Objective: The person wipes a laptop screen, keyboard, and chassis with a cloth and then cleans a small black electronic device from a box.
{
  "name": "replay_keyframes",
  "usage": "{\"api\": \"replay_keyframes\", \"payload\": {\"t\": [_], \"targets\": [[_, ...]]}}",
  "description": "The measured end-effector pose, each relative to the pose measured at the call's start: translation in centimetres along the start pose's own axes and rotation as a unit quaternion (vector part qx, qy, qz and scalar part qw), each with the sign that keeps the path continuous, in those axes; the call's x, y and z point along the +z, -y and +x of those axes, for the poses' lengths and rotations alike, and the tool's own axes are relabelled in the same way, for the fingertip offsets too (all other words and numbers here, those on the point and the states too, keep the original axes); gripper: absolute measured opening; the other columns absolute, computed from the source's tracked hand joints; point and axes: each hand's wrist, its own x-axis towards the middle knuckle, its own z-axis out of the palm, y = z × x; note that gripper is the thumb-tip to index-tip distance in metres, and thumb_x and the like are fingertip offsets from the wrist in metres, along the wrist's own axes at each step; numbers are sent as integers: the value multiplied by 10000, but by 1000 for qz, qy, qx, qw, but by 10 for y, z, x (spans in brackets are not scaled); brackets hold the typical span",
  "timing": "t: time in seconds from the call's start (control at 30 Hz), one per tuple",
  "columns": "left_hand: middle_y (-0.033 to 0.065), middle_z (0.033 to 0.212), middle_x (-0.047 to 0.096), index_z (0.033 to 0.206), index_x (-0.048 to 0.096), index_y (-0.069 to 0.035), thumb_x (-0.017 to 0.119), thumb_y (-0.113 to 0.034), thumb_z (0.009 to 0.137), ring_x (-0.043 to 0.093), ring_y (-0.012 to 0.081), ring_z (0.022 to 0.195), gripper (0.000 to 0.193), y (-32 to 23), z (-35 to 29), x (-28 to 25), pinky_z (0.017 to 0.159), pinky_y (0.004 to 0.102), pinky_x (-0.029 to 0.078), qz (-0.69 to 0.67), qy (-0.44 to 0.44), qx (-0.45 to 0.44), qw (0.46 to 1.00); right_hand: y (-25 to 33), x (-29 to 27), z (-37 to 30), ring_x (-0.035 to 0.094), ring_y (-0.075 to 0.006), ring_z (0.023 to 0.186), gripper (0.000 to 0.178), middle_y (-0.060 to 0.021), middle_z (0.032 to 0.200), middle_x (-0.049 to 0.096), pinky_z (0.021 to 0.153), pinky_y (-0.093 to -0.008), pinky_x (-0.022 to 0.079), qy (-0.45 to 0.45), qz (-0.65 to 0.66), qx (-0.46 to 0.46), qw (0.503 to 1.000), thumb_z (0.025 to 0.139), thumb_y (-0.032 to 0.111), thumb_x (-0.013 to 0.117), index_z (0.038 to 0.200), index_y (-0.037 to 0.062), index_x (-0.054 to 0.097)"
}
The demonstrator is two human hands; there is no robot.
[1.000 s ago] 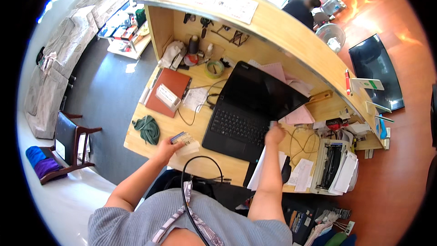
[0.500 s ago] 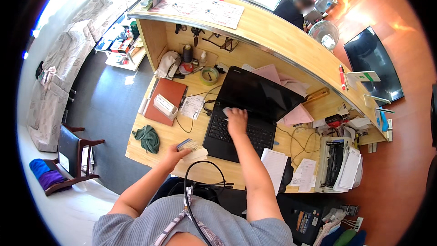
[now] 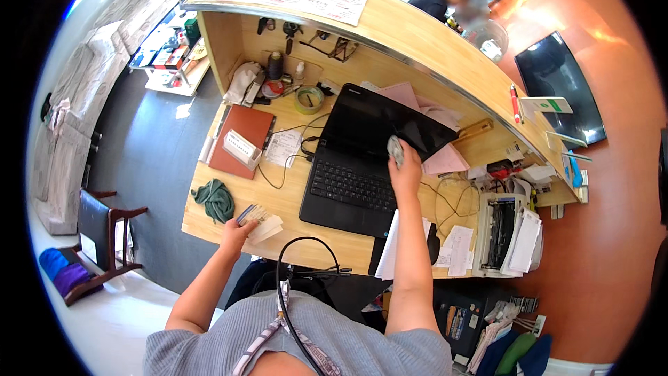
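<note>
In the head view, a green cloth [image 3: 214, 202] and brown folder [image 3: 241, 124] lie left of the black, opened laptop [image 3: 351, 184], a printer [image 3: 499, 235] right. The desk's [image 3: 284, 202] near edge runs before it. The left hand [image 3: 235, 233] pinches a small packet [image 3: 264, 226]; the right hand [image 3: 406, 173] grips a greyish wad [image 3: 395, 150] by the dark screen [image 3: 372, 122].

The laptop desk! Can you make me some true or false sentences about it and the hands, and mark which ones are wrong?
1. The laptop is open. True.
2. The left hand is empty. False: it holds a flat packet.
3. The right hand holds something pale. True.
4. The green cloth lies right of the laptop. False: it lies left.
5. A white box lies on the brown folder. True.
</note>
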Motion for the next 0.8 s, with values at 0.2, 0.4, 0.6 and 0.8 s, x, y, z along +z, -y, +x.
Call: {"api": "replay_keyframes", "payload": {"t": [0.2, 0.4, 0.6, 0.8], "targets": [[51, 910, 696, 1016, 681, 20, 709, -138, 850, 620, 107, 765, 232, -12, -4, 30, 692, 263, 497, 26, 36, 12, 999, 116, 40, 83, 553, -320, 998, 478, -98, 1099, 575, 866, -412, 473, -60, -4, -148, 987, 748, 60, 672, 1213, 119, 581], [50, 908, 693, 1014, 675, 28, 705, -157, 856, 612, 100, 777, 245, -4, -7, 19, 701, 258, 491, 14, 44, 29, 999, 132, 99, 75, 516, -314, 1036, 513, -83, 1137, 555, 815, -432, 441, -64, -130, -162, 976, 661, 46, 683, 1157, 125, 582], [49, 898, 693, 1006, 677, 26, 687, -128, 846, 613, 103, 769, 221, 8, -16, -14, 700, 254, 486, 24, -14, 26, 999, 92, 165, -9, 533, -279, 959, 302, -52, 997, 577, 813, -406, 453, 91, -149, -114, 978, 762, 110, 607, 1061, 131, 647], [39, 898, 688, 1025, 673, 9, 684, -136, 857, 608, 105, 775, 222, 9, -17, -19, 703, 256, 485, 20, -34, 24, 999, 114, 96, 17, 532, -302, 1027, 338, -71, 1103, 571, 845, -424, 438, 29, -76, -134, 988, 816, 96, 567, 1150, 137, 604]]}}
